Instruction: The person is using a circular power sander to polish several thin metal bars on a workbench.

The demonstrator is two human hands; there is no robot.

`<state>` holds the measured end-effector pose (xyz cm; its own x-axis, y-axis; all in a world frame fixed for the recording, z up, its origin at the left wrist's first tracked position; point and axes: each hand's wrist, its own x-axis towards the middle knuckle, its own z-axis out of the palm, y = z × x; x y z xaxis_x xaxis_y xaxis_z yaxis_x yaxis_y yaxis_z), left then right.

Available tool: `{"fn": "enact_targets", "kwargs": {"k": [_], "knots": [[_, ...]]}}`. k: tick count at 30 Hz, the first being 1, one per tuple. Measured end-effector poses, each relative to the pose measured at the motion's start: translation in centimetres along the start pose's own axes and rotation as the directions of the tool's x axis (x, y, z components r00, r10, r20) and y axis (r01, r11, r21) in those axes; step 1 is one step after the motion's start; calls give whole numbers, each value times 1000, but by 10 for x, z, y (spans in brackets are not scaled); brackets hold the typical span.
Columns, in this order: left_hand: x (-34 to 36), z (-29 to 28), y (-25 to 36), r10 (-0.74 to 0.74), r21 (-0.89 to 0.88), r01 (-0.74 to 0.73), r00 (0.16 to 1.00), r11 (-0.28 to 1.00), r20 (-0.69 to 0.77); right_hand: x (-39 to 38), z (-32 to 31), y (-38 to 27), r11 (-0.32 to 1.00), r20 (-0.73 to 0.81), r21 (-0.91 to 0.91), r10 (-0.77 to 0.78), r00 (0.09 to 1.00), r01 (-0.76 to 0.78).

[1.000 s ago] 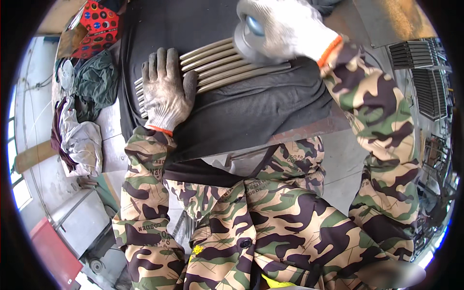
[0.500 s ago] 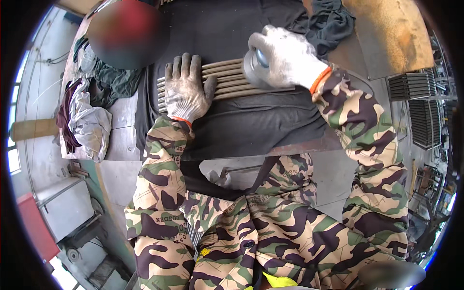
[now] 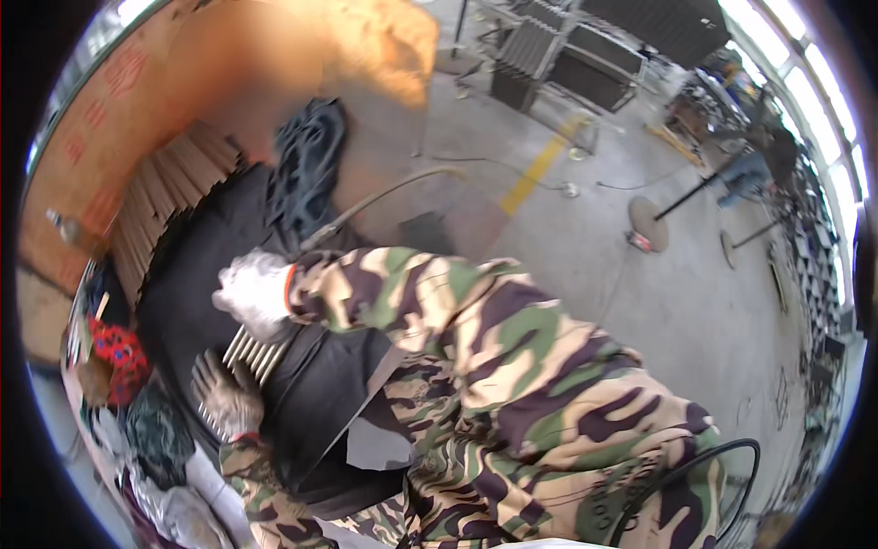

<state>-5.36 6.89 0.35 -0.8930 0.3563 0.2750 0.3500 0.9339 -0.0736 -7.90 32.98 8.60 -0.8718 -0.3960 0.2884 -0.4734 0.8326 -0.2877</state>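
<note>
A row of slim brownish metal rods point(image 3: 260, 355) lies side by side on a black cloth point(image 3: 187, 284) over the table. My left hand point(image 3: 227, 395), in a soiled work glove, rests flat across the rods with its fingers spread. Just beyond it, my right hand point(image 3: 251, 291), in a whiter glove, is curled over the rods' far part. The round sander it grips is hidden under the glove in this view; the glove is slightly blurred. A hose point(image 3: 375, 194) runs to beside my right wrist.
Many brown strips point(image 3: 169, 197) stand stacked at the table's far left, before an orange-brown board point(image 3: 101, 119). A dark crumpled cloth point(image 3: 306, 160) lies beyond my right hand. Red spotted fabric point(image 3: 121, 361) sits left. Racks point(image 3: 585, 64) and a round-based stand point(image 3: 647, 224) occupy the floor.
The view has swung to the right, bringing the floor and racks into sight. My left hand still lies on the rods; my right hand stays over them, its sander now covered from sight.
</note>
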Motion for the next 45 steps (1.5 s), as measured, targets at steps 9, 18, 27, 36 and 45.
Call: {"fn": "enact_targets", "kwargs": {"k": [9,18,27,36,45], "knots": [[2,11,-26,-18,19,18,1000,1000,10,11,22,-22,998,-92,-47,31,995,-36],[-21,-28,7,-68,-146,69,998,987,8,8,-43,-23,996,319,-70,82,944,-63],[-13,-28,-2,-87,-199,69,992,978,-86,-1,-35,-21,987,233,-151,-23,972,60],[-16,-18,-2,-102,-177,77,985,981,-139,1,-26,-12,981,218,-170,-52,974,91],[-18,-22,3,-99,-194,77,989,978,-108,-16,-27,2,986,192,-123,-91,977,116]]}}
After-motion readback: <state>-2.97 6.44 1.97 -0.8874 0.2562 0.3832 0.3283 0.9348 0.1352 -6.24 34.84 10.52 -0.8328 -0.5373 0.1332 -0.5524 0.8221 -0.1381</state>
